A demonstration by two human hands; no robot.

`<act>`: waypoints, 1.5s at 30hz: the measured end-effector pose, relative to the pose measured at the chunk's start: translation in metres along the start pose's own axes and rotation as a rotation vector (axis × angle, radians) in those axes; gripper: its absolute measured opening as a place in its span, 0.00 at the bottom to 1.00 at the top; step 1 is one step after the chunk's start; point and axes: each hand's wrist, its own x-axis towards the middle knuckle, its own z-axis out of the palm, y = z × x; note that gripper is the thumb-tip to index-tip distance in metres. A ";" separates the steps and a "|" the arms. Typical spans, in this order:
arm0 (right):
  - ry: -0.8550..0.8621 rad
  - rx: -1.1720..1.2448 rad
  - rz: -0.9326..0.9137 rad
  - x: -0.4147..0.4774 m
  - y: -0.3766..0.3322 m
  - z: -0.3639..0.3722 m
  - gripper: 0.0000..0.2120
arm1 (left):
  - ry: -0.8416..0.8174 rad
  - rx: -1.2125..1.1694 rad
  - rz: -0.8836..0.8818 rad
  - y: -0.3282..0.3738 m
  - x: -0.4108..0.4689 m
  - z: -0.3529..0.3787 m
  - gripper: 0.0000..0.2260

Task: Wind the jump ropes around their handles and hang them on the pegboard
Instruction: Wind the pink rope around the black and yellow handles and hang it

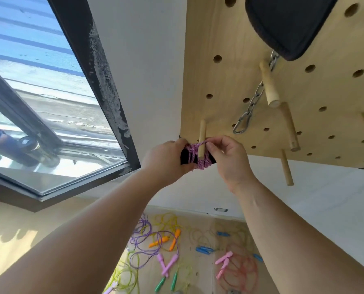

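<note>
Pink braided rope (203, 163) (wound) touches round wooden peg (202, 132).

A black-framed window (39, 92) fills the left, with pale residue along its frame and daylight beyond. A white wall (151, 60) runs beside it. At upper right hangs a black pad (291, 24). Below it a steel chain (255, 98) ends in a carabiner (239, 127). A small outlet (221, 209) sits low on the wall, above the tan floor (202, 272).
</note>
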 end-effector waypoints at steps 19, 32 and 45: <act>0.383 -0.008 0.266 0.018 -0.021 0.027 0.12 | 0.178 -0.045 -0.159 -0.001 0.029 0.027 0.22; 0.194 -0.238 0.155 -0.065 0.005 -0.038 0.08 | 0.198 -0.071 -0.291 0.019 -0.068 0.036 0.29; -0.373 -0.381 0.573 -0.192 0.160 -0.128 0.08 | -0.082 -0.205 -0.682 0.064 -0.279 0.172 0.24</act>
